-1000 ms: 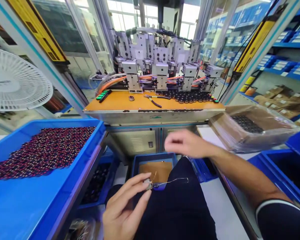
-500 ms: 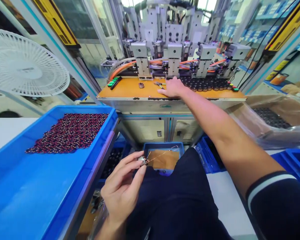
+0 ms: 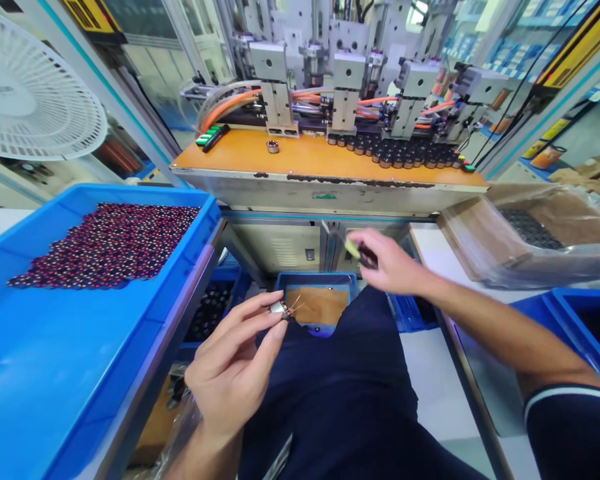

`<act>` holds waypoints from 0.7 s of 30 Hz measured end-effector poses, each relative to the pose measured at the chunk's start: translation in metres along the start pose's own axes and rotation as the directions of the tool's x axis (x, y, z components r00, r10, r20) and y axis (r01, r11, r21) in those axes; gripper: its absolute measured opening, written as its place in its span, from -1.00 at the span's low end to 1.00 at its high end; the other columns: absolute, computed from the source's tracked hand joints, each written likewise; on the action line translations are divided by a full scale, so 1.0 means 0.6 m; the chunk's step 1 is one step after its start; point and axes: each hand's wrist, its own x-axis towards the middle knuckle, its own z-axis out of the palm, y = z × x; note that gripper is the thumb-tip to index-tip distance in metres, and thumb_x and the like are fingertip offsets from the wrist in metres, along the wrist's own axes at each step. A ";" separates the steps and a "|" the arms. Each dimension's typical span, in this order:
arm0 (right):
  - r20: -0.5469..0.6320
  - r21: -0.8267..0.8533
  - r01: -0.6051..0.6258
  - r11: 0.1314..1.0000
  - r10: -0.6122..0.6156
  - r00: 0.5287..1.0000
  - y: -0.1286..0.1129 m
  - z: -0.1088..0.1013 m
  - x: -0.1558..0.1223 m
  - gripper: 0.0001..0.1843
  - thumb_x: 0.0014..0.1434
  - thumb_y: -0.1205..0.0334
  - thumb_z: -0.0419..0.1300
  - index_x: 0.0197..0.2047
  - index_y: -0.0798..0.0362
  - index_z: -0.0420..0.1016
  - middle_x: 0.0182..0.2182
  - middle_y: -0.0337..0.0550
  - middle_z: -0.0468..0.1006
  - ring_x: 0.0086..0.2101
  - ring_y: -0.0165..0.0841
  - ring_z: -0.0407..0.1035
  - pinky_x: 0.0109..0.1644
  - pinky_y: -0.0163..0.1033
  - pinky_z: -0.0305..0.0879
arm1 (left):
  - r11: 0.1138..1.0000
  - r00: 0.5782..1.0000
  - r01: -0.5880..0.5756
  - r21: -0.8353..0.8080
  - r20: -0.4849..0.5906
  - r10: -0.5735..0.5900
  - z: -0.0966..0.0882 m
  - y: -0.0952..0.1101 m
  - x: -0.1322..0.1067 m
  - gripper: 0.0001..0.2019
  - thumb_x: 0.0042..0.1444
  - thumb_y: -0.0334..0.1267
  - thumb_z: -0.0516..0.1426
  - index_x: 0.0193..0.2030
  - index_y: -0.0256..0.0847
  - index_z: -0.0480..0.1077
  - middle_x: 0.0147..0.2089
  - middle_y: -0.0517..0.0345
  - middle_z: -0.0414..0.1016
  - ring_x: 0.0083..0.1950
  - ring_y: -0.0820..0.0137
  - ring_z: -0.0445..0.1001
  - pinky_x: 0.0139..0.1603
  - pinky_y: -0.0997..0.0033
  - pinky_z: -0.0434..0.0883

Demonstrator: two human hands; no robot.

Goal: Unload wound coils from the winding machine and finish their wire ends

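With the left hand [image 3: 235, 373], pinching a small part [image 3: 279, 308] between thumb and fingers, just over the lap [image 3: 340, 387], with thin wires [image 3: 295, 307] poking out. With the right hand [image 3: 393, 263], a bit blurry, holding pliers [image 3: 354, 249], curled around them, away from the part. Facing an orange desk [image 3: 305, 160] with black round things [image 3: 400, 155] on top and, on its front, a green mark [image 3: 325, 196] too small to read.
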 end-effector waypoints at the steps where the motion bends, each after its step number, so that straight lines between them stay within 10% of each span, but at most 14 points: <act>1: 0.037 0.202 -0.045 0.978 0.038 0.999 -0.015 0.020 -0.039 -0.53 0.06 0.47 0.14 0.07 0.11 0.33 -0.20 -0.11 0.43 -0.30 -0.39 0.34 -0.18 -0.25 0.34 | 1.000 1.000 0.000 0.007 0.010 0.000 0.000 0.000 0.001 -0.62 0.03 -0.65 0.27 -0.10 -0.13 0.59 -0.01 0.07 0.64 0.00 0.24 0.61 -0.05 0.18 0.62; 8: 0.191 0.837 -0.129 0.532 -0.064 0.979 -0.092 0.081 -0.171 -0.24 0.16 0.46 0.14 0.40 0.01 0.07 -0.04 -0.03 0.45 -0.12 -0.39 0.44 0.03 -0.14 0.42 | 1.000 0.998 0.000 0.023 0.059 -0.002 0.016 0.005 0.006 -0.62 0.02 -0.66 0.27 -0.11 -0.13 0.59 -0.01 0.08 0.64 -0.01 0.26 0.62 -0.06 0.21 0.61; 21: 0.093 0.886 -0.004 0.464 -0.169 0.981 -0.106 0.088 -0.147 -0.18 0.12 0.52 0.13 0.43 -0.05 0.12 -0.09 -0.07 0.46 -0.17 -0.40 0.41 -0.01 -0.13 0.44 | 0.999 0.996 0.008 0.040 0.087 -0.012 0.010 0.014 -0.005 -0.61 0.01 -0.66 0.28 -0.09 -0.14 0.59 0.00 0.08 0.64 -0.01 0.27 0.62 -0.06 0.21 0.62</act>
